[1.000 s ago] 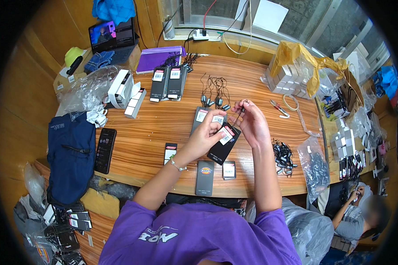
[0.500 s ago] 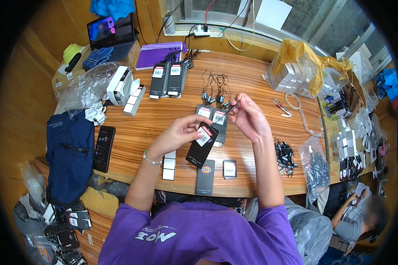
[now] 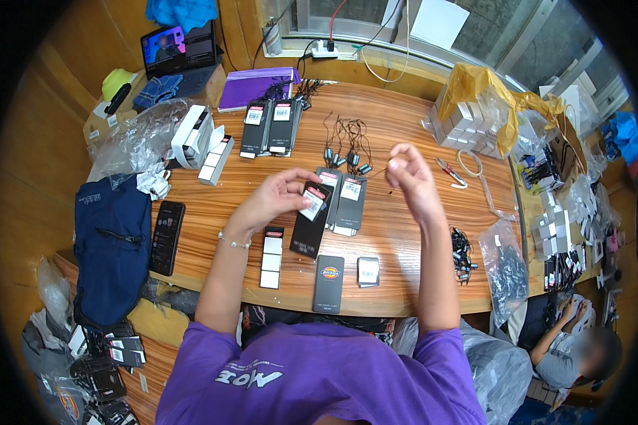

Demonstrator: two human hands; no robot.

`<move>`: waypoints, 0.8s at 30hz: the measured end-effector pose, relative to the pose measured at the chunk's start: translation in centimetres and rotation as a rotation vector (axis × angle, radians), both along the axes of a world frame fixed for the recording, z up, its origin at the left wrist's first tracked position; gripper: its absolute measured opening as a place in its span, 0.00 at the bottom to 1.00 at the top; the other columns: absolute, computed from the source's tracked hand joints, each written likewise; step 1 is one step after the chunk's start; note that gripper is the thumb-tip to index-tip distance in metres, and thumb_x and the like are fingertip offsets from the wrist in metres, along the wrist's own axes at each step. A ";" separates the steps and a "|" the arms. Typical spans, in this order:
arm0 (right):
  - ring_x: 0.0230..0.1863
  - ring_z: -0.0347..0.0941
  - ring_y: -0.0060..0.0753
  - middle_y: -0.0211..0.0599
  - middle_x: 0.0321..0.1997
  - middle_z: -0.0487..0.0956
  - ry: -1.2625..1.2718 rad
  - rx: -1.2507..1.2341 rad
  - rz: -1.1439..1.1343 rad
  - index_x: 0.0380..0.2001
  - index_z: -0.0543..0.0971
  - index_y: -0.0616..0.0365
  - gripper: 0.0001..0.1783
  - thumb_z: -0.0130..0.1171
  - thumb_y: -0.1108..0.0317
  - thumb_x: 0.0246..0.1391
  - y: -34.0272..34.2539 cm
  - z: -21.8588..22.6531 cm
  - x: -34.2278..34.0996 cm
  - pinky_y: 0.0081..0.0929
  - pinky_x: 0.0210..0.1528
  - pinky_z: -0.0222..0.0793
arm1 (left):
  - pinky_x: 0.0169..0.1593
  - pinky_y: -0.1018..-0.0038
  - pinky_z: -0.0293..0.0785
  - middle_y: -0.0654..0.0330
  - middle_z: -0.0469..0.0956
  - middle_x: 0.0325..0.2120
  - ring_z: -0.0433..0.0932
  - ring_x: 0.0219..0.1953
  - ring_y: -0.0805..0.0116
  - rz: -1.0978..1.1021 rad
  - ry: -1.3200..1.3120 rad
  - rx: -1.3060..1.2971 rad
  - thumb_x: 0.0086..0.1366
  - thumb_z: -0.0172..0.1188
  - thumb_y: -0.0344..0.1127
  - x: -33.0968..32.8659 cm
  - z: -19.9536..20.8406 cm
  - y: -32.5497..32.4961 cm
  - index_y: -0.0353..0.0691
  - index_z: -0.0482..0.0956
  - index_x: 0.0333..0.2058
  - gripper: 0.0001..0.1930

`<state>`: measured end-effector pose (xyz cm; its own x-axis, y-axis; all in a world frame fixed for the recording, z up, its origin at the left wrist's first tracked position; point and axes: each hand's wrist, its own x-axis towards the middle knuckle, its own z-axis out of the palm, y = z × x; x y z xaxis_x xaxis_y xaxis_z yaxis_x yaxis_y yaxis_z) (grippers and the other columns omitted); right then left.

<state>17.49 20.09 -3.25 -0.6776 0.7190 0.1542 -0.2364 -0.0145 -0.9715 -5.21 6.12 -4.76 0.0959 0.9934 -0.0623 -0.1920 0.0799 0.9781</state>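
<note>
Gripping black hang tag (image 3: pixel 308 232) over wooden table (image 3: pixel 223 234), toward its near edge: left hand (image 3: pixel 275 201). Right hand (image 3: pixel 412 177): curled, right of stacked hang tags (image 3: pixel 351 205); cannot tell whether it holds anything.

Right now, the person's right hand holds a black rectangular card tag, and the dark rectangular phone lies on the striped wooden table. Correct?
Not quite: in the head view, the left hand holds the black rectangular card tag. The dark rectangular phone does lie on the striped wooden table.
</note>
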 end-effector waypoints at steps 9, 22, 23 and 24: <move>0.25 0.65 0.15 0.25 0.21 0.71 0.129 0.065 -0.241 0.34 0.68 0.55 0.06 0.53 0.73 0.52 5.3 4.1 -1.9 0.14 0.29 0.60 | 0.30 0.87 0.70 0.66 0.74 0.24 0.75 0.28 0.81 0.139 0.340 0.032 0.52 0.61 0.23 3.8 -3.8 5.5 0.35 0.73 0.42 0.17; 0.19 0.63 0.15 0.25 0.19 0.71 -0.267 0.157 -0.175 0.29 0.72 0.55 0.02 0.52 0.73 0.51 13.0 -2.0 -8.2 0.13 0.21 0.57 | 0.54 0.65 0.60 0.57 0.68 0.41 0.62 0.48 0.57 0.388 1.099 0.339 0.48 0.65 0.39 5.8 -3.9 4.9 0.45 0.75 0.45 0.23; 0.19 0.63 0.15 0.25 0.19 0.71 -0.290 0.134 -0.172 0.29 0.72 0.56 0.02 0.52 0.74 0.50 13.5 -2.9 -8.7 0.13 0.20 0.57 | 0.54 0.65 0.59 0.56 0.68 0.42 0.62 0.48 0.57 0.368 1.107 0.334 0.50 0.64 0.41 5.8 -3.4 3.9 0.44 0.72 0.48 0.26; 0.18 0.63 0.15 0.25 0.19 0.71 -0.313 0.112 -0.169 0.29 0.72 0.56 0.02 0.51 0.74 0.50 14.1 -3.7 -9.2 0.13 0.20 0.57 | 0.54 0.65 0.59 0.56 0.68 0.42 0.62 0.48 0.58 0.326 1.098 0.316 0.50 0.64 0.42 5.8 -3.2 2.7 0.44 0.72 0.48 0.25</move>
<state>8.27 34.23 -6.92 -0.5776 0.8152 0.0423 0.0823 0.1096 -0.9906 0.64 8.86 -7.92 -0.1156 0.9472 0.2990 0.7953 -0.0920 0.5992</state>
